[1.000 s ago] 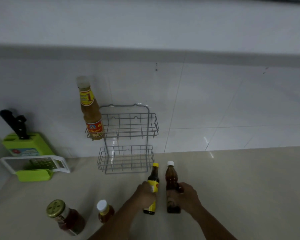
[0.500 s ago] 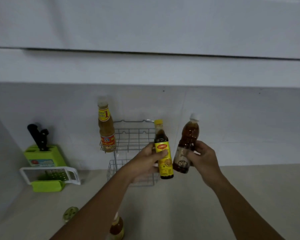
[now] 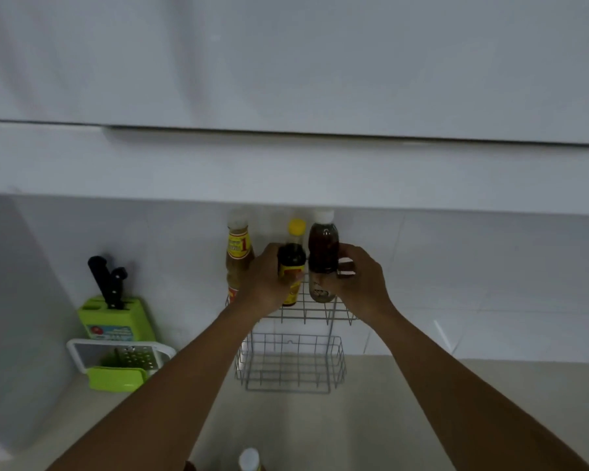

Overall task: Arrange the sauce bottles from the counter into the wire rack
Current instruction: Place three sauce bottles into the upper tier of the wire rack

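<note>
Grey wire rack [image 3: 291,362]: your left hand [image 3: 264,283] gripped the yellow-capped dark bottle [image 3: 291,263], right hand [image 3: 357,283] the white-capped brown bottle [image 3: 323,253], both raised from counter height to its top shelf.

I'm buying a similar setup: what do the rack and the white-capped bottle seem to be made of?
Wire rack: thin metal wire, apparently grey-coated, judging by its welded open grid. White-capped bottle in the right hand: clear, glossy, probably plastic, since dark liquid shows through; glass can't be excluded.

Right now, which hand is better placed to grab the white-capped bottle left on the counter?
Left, probably. The white-capped bottle sits nearer the left forearm, though the left hand holds the yellow-capped bottle.
</note>
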A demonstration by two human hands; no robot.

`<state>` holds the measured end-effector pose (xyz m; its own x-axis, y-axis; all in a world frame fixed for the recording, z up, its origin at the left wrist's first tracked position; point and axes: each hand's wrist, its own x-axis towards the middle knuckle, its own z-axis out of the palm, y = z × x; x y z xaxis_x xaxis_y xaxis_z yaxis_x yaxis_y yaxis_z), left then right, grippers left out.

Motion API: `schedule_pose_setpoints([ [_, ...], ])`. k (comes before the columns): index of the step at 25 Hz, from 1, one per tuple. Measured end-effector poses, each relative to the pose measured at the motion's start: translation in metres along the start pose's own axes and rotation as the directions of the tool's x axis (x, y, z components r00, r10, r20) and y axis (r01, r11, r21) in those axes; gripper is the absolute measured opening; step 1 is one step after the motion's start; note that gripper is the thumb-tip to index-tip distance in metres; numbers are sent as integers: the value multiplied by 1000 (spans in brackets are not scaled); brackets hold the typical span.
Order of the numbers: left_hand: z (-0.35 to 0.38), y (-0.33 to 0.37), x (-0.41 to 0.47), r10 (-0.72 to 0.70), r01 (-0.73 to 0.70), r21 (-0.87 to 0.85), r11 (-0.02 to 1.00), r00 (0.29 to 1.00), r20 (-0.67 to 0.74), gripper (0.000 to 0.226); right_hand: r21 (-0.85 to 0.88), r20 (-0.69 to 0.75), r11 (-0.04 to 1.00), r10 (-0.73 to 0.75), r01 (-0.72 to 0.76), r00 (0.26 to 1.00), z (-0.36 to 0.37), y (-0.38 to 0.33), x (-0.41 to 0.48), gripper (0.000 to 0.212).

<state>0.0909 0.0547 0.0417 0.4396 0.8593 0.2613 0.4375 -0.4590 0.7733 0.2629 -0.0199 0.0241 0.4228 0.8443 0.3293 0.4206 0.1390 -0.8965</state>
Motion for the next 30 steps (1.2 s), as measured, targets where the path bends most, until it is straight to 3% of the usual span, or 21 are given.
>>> schedule_pose_setpoints([
  [9, 1, -12, -2, -55, 45, 89, 995, 992, 113, 48, 25, 146, 993, 110, -115, 983, 14, 39, 6, 56],
  [14, -31, 20, 14, 83, -75, 139, 987, 995, -50, 32, -83, 258, 991, 121, -102, 959, 8, 30, 13, 46],
  [18, -50, 32, 20, 90, -104, 346, 932, 994, 56, 34, -166, 234, 983, 111, -72, 966, 10, 24, 14, 46],
  [22, -58, 37, 16, 52, -71, 514, 855, 997, 51, 32, -188, 257, 981, 87, -39, 963, 23, 18, 11, 46],
  [30, -60, 43, 6, 44, -55, 543, 838, 998, 34, 33, -223, 262, 973, 119, -60, 958, 35, 14, 10, 50],
])
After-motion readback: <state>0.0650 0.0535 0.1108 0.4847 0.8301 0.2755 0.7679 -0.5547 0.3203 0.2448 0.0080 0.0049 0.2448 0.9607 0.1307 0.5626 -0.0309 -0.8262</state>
